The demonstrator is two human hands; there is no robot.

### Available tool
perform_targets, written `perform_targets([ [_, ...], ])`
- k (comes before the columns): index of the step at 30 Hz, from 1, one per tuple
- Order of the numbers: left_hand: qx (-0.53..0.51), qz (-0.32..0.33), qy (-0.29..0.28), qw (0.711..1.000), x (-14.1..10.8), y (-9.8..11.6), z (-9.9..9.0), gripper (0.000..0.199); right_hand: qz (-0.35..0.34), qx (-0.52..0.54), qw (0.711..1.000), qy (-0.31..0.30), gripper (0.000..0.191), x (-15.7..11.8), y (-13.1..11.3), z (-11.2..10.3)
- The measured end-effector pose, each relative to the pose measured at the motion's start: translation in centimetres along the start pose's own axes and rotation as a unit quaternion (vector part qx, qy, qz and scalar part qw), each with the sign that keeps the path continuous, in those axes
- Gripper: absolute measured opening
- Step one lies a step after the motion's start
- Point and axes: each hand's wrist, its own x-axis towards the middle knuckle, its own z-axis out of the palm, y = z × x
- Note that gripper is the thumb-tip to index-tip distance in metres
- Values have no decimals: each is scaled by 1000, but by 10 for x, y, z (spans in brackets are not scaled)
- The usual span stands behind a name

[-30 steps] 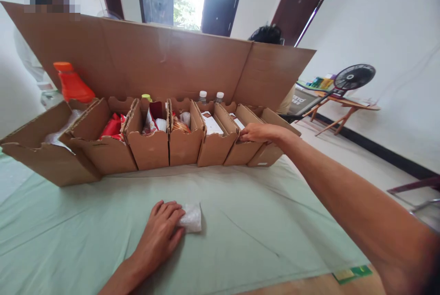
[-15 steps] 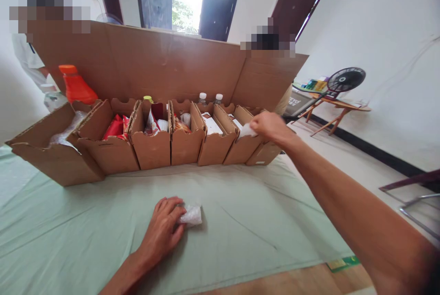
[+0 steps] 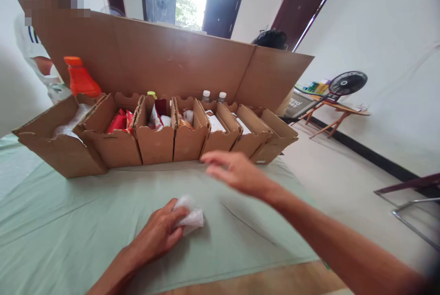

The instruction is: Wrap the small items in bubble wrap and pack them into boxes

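My left hand (image 3: 167,226) is closed around a crumpled piece of clear bubble wrap (image 3: 194,219), low over the green cloth (image 3: 113,208). Above the cloth, to the right of it, my right hand (image 3: 237,171) hangs in the air with its fingers stretched out and slightly blurred. Nothing shows in that hand. Behind it stands a row of several open cardboard bins. The nearest to its fingers is a bin with a white box (image 3: 215,122) inside.
Other bins hold bubble wrap (image 3: 74,121) and red packets (image 3: 118,122). A tall cardboard panel (image 3: 165,59) rises behind the row, with an orange bottle (image 3: 80,79) at its left. A person (image 3: 34,43) stands at the far left. A fan (image 3: 348,83) is at the right.
My right hand has moved left and toward me from the right-hand bins, and the white piece it held is no longer in it. My left hand has gathered the bubble wrap into its grip.
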Motion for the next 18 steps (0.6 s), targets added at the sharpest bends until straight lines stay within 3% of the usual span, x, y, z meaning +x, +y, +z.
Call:
perform_targets([
  [2,-14,-15,-14,1000,-1,-6,-2,71,90,-200,974,52,36,35,14,-40],
  [3,-23,-19,-14,999,-1,-6,-2,84,132,-286,949,13,39,52,21,-57],
  [6,-39,-52,-25,998,-1,-6,1,102,161,-346,919,-101,31,99,37,-85],
  [9,-24,-91,-38,995,0,-8,7,96,154,-344,905,-198,32,127,46,-79],
  [12,-9,-106,-44,993,3,-7,7,71,149,-343,892,-252,40,138,48,-64],
  [15,2,-114,-54,992,7,-3,2,50,156,-345,883,-277,27,137,49,-56],
  [18,8,-112,-61,992,9,1,-4,48,172,-352,879,-272,28,133,50,-51],
])
